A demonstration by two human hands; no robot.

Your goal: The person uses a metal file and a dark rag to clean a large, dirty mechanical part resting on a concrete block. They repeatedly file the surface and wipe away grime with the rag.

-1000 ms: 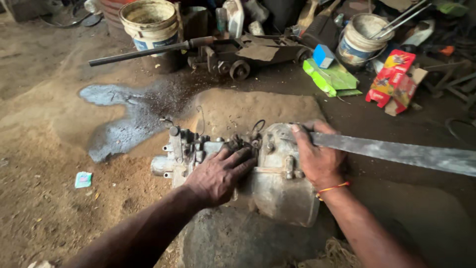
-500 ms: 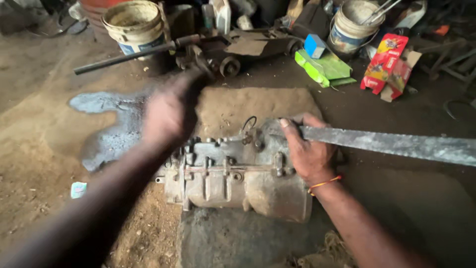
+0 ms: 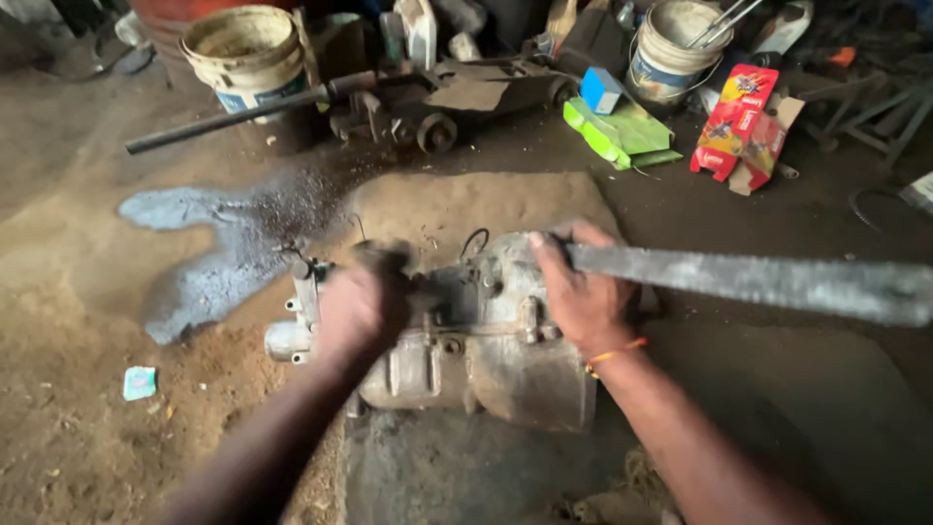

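A grimy grey metal engine casing lies on the dirt floor in front of me. My left hand is blurred and curled into a fist over the casing's left half, close to its fittings. The blur hides whether anything is in that fist. My right hand grips the end of a long flat metal bar, which runs from the casing's top right out to the right edge of the view. An orange thread circles my right wrist.
A wet grey spill spreads to the left of the casing. Behind stand two buckets, a long-handled jack, green packets and a red carton. A small blue scrap lies at the left.
My left hand lay flat on the casing, then rose up and away, and has now come back down onto it as a fist. My right hand has kept hold of the bar.
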